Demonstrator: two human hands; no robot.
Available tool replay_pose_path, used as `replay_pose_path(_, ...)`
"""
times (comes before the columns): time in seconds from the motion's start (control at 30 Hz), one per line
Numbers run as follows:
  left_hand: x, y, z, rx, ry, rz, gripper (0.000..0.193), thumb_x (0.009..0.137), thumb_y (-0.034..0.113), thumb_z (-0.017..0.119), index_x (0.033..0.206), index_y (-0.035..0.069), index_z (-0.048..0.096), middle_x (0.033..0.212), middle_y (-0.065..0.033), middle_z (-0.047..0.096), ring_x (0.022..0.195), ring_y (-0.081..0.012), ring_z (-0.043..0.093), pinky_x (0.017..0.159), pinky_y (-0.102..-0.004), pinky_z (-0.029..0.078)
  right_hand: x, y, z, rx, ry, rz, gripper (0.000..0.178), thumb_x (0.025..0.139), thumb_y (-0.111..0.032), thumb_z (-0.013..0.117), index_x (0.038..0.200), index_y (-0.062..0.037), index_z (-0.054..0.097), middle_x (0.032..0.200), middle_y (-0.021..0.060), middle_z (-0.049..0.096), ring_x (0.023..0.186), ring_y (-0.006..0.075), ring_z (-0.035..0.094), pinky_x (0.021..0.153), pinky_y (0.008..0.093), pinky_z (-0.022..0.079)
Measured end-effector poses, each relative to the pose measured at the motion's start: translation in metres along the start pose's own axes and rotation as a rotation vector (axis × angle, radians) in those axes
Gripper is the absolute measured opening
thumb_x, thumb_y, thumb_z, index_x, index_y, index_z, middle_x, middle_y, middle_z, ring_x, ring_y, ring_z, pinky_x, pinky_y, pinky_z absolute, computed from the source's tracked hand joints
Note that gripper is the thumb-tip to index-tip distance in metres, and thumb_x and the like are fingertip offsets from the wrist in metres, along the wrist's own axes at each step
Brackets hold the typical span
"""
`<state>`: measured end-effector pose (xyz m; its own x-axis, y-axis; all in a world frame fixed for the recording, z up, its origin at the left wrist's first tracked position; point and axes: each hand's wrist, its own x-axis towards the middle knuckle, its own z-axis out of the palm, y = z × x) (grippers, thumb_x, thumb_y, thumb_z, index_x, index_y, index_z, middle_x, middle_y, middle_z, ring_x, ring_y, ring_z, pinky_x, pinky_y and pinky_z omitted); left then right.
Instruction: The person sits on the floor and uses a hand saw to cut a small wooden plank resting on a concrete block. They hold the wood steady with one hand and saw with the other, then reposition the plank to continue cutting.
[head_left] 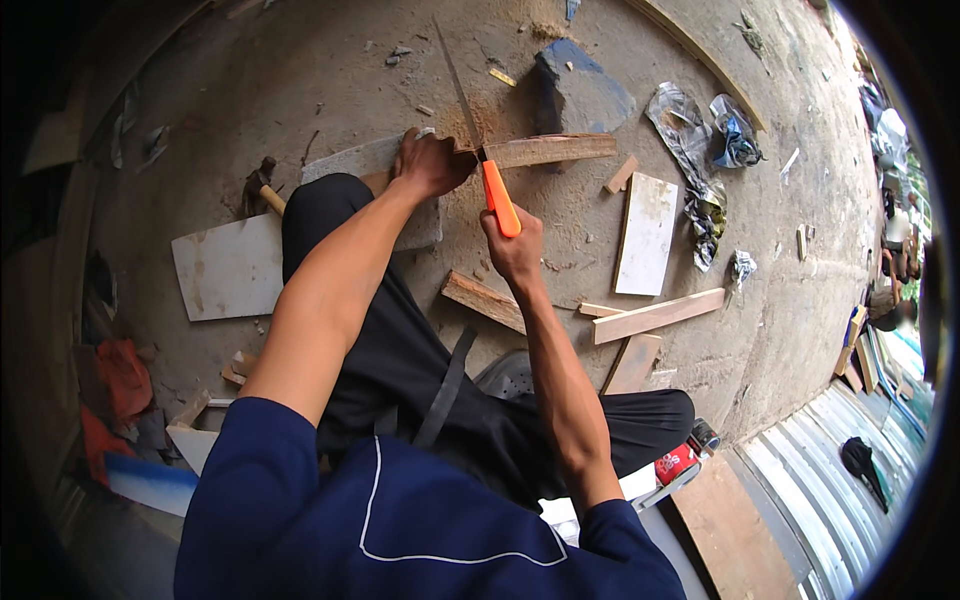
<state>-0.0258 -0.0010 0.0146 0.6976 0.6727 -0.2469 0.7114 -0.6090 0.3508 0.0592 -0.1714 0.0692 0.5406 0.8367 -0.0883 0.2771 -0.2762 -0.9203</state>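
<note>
My right hand (pixel 515 245) is wrapped round the orange handle of a handsaw (pixel 502 200). The saw's thin blade points away from me and crosses a rough wooden plank (pixel 555 149), with sawdust on the ground around it. Just left of the blade, my left hand (pixel 432 165) grips the plank and presses it down; its fingertips are partly hidden. Beneath that hand lies a pale grey block (pixel 350 158), over which the plank's left end rests. A dark stone (pixel 585 88) sits beyond the plank's right end.
A hammer (pixel 262 190) and a white board (pixel 230 270) lie left of my knee. To the right are another white board (pixel 647 235), wood strips (pixel 660 316), crumpled plastic (pixel 690 130) and a small offcut (pixel 621 174). Corrugated metal sheet (pixel 820 470) covers the lower right.
</note>
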Motion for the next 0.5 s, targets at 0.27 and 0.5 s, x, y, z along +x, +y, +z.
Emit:
replay_pose_path(0.27,0.0,0.007,-0.006,-0.059,-0.075,-0.092,0.047,0.083,0.042,0.044,0.089,0.003,0.07,0.089,-0.023,0.066,0.095,-0.0346,0.062,0.107,-0.0464,0.027,-0.009,-0.002,-0.008,0.01,-0.021,0.034,0.017,0.077,-0.014,0.063,0.073,0.0019,0.058,0.056,0.0162,0.052,0.048,0.0213,0.054,0.052,0.0317,0.044)
replay_pose_path(0.5,-0.001,0.005,-0.007,-0.06,-0.039,-0.104,0.042,0.082,0.04,0.047,0.087,0.006,0.07,0.087,-0.0218,0.066,0.094,-0.0335,0.062,0.108,-0.0448,0.025,-0.025,-0.009,-0.015,0.002,-0.062,0.077,0.015,0.077,-0.013,0.061,0.074,0.0013,0.06,0.056,0.015,0.052,0.05,0.0201,0.055,0.053,0.0315,0.044)
